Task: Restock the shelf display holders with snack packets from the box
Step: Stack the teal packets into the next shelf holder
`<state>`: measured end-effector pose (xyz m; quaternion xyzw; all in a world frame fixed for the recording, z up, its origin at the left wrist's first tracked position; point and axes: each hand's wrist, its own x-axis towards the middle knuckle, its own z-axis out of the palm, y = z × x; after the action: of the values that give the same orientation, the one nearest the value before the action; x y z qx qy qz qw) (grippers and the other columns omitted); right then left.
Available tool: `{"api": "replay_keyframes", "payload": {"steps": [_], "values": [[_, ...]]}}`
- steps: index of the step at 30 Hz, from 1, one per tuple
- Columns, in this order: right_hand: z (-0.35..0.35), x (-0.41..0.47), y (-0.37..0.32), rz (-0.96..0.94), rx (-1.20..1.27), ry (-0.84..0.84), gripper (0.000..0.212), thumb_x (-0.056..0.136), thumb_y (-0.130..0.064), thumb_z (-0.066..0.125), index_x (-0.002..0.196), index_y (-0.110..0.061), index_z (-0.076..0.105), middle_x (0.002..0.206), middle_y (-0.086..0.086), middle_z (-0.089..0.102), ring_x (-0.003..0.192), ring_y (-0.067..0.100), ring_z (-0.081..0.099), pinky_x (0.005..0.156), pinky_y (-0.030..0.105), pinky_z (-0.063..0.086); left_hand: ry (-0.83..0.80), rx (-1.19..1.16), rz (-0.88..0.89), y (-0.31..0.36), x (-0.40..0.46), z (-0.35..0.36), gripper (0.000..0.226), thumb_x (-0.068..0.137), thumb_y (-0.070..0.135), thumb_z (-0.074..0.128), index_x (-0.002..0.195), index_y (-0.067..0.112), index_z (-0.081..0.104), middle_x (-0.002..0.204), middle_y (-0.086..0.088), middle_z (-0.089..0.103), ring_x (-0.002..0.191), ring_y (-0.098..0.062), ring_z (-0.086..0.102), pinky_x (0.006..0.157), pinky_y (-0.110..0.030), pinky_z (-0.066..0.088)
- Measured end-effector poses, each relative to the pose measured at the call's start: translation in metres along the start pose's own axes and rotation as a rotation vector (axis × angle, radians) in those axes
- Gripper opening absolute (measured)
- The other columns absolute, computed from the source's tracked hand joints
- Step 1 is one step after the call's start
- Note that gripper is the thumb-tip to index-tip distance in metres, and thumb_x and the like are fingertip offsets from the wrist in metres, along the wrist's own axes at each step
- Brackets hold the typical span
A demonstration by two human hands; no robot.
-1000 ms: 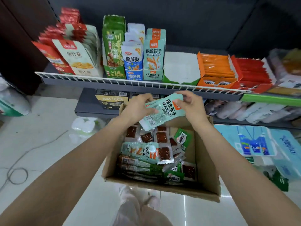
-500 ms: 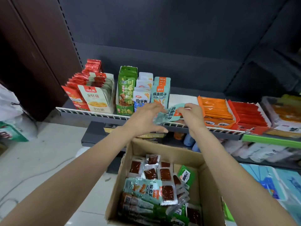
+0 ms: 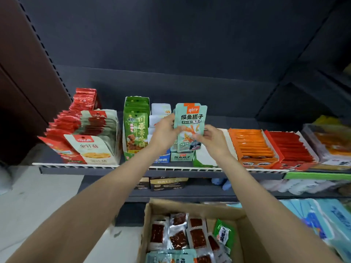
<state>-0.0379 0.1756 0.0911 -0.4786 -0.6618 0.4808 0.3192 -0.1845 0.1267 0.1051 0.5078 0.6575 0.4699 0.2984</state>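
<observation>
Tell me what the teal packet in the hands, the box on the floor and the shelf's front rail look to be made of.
Teal packet: glossy printed plastic film, seemingly; it shows sheen and a crimped top edge.
Box: plain brown cardboard, matte, with folded flaps.
Front rail: looks like white-coated metal wire, thin with short crossbars.

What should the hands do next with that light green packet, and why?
Probably lower the teal packet straight down into the matching teal holder just beneath it. Both the left hand and the right hand pinch it upright right above that holder, whose print matches the packet's, so it only needs sliding in.
</observation>
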Motion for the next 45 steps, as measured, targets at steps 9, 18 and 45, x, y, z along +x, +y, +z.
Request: {"api": "replay_keyframes", "payload": {"steps": [9,18,45], "values": [[0.029,0.035,0.022,0.026,-0.148,0.147,0.022,0.080,-0.011,0.073,0.097,-0.011,0.060,0.104,0.003,0.069,0.090,0.016,0.066,0.080,0.034,0.057,0.099,0.167,0.096,-0.020,0.040,-0.018,0.019,0.089,0.014,0.063,0.107,0.013,0.057,0.091,0.003,0.062,0.070,-0.003,0.057,0.061,-0.018,0.052],[0.047,0.043,0.031,0.072,-0.332,0.140,0.037,0.077,-0.015,0.076,0.104,-0.014,0.050,0.110,0.001,0.062,0.097,0.014,0.060,0.071,0.016,0.046,-0.050,0.532,0.135,-0.026,0.061,-0.025,0.026,0.089,0.009,0.059,0.113,0.017,0.059,0.093,-0.006,0.069,0.085,-0.022,0.065,0.081,-0.040,0.053],[0.012,-0.134,0.078,0.068,-0.371,-0.065,0.023,0.088,-0.001,0.052,0.103,-0.011,0.068,0.100,0.002,0.068,0.088,0.011,0.060,0.077,0.014,0.041,-0.065,0.859,0.530,-0.049,-0.134,0.053,0.027,0.081,0.024,0.044,0.088,0.011,0.067,0.084,-0.005,0.062,0.083,-0.025,0.057,0.067,-0.032,0.049]]}}
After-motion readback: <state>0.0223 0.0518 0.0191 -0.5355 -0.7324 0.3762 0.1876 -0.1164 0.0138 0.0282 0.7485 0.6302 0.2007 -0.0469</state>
